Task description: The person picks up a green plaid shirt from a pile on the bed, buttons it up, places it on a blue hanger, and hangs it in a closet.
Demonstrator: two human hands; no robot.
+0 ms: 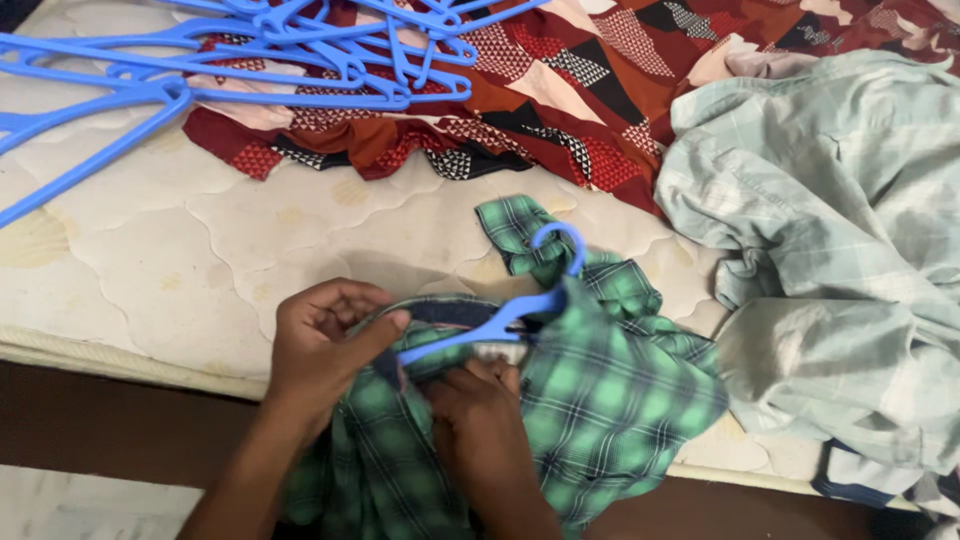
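A green plaid shirt lies bunched at the near edge of a white quilted mattress. A blue plastic hanger sits partly inside its collar, hook pointing away from me. My left hand grips the dark collar at the hanger's left arm. My right hand pinches the shirt front just below the hanger's middle. The hanger's right arm is hidden under the fabric.
Several blue hangers are piled at the mattress's far left. A red, black and white patterned cloth spreads across the back. A pale green checked garment lies crumpled at the right. The dark bed frame runs below the mattress.
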